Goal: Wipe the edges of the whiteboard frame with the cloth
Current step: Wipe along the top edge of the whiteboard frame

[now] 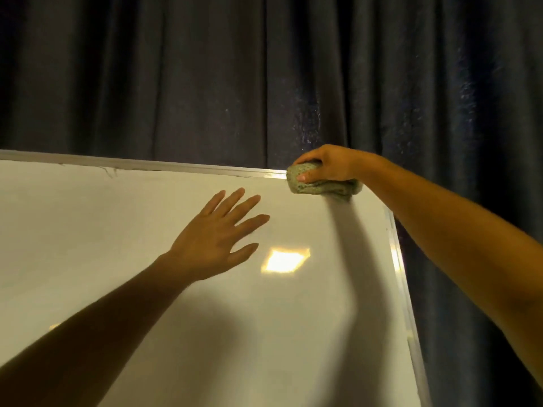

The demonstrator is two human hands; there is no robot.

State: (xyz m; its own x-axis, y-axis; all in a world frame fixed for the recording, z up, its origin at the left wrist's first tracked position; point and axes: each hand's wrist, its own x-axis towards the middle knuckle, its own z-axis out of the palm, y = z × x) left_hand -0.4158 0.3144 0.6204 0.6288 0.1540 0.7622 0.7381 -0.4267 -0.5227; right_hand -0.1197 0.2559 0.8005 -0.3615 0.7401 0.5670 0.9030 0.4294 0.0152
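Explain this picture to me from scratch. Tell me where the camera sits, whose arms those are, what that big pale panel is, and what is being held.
There is no machine here: a person works with bare hands, and the one picture comes from a camera worn on their head, looking forward at their own arms.

The pale panel is a whiteboard with a metal frame along its top and right side. A dark curtain hangs behind it.

The right hand has a grip on a bunched green cloth, fingers curled over it and thumb pinching in front, held on the frame's top edge near the right corner.

The left hand is open with fingers spread against the board, holding nothing. A bright patch on the board is a light's reflection.
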